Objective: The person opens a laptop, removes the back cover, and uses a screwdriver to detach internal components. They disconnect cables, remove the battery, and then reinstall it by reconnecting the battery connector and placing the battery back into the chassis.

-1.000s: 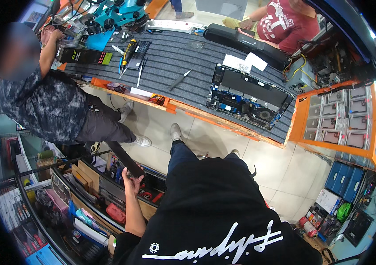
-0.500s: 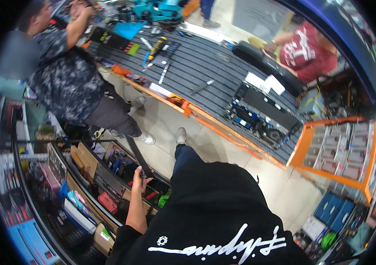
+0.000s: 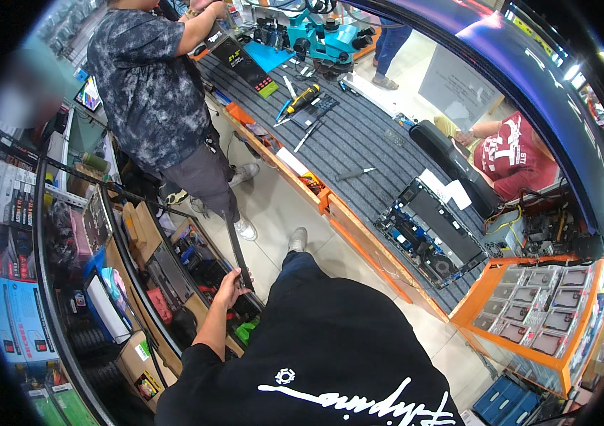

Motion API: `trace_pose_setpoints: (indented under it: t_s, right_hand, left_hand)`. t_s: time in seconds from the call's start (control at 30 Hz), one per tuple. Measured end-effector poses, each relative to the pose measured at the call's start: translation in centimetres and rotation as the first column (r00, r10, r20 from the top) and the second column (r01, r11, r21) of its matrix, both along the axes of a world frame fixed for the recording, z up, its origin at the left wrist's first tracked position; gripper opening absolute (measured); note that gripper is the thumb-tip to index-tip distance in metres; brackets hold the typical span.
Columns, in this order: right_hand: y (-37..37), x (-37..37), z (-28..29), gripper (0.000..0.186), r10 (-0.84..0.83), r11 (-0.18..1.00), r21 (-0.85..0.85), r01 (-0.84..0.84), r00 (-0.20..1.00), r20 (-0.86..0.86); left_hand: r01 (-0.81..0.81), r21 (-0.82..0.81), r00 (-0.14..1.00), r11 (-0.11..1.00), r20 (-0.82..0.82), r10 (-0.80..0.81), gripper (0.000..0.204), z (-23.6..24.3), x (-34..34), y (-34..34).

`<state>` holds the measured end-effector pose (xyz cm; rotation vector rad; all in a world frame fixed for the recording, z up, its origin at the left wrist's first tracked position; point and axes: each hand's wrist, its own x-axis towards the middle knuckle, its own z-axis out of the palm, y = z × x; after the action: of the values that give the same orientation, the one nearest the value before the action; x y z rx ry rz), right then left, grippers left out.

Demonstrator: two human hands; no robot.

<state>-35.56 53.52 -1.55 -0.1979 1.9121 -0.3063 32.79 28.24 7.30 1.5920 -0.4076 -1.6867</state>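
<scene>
My left hand [image 3: 228, 290] is closed around the near end of a long, thin dark panel [image 3: 236, 245], seen nearly edge-on, beside the shelves. What kind of panel it is does not show. My right hand is out of view, hidden by or beyond my black shirt. On the bench to the right, a laptop [image 3: 451, 213] lies with its inside laid bare: a dark battery, blue boards and a round fan show.
A ribbed grey mat [image 3: 358, 142] covers the bench, with a yellow-black tool [image 3: 300, 101] and a teal microscope [image 3: 327, 42] farther off. A co-worker [image 3: 149, 92] stands ahead left. Packed shelves [image 3: 153, 241] line my left; an orange-framed drawer cabinet [image 3: 458, 312] stands right.
The view has shifted, so the bench and the co-worker appear farther right. My left hand still holds the panel, which now looks narrower and more upright.
</scene>
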Motion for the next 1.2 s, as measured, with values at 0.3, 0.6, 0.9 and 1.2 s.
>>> trace_pose_setpoints:
  t_s: [0.3, 0.6, 0.9, 1.2]
  right_hand:
    - [-1.7, -0.1, -0.9, 0.055, 0.105, 0.991, 0.078, -0.106, 0.994, 0.023]
    - [-21.8, 9.0, 19.4, 0.042, 0.354, 0.792, -0.501, -0.348, 0.931, -0.086]
    - [-28.4, 19.3, 27.9, 0.077, 0.187, 0.335, -0.807, 0.486, 0.805, 0.563]
    - [-19.1, 12.7, 21.6, 0.025, -0.579, 0.178, -0.799, 0.575, 0.718, 0.388]
  left_hand:
    - [0.172, -0.182, 0.984, 0.968, -0.021, -0.179, 0.061, 3.8, -1.5, -5.0]
    - [0.659, -0.424, 0.747, 0.621, 0.271, -0.607, 0.094, 14.5, -10.8, -14.9]
    - [0.946, -0.257, 0.143, -0.196, 0.876, -0.461, 0.101, 16.5, -27.3, -20.2]
    - [0.886, -0.387, 0.247, -0.254, 0.860, -0.447, 0.088, 12.0, -39.3, -12.8]
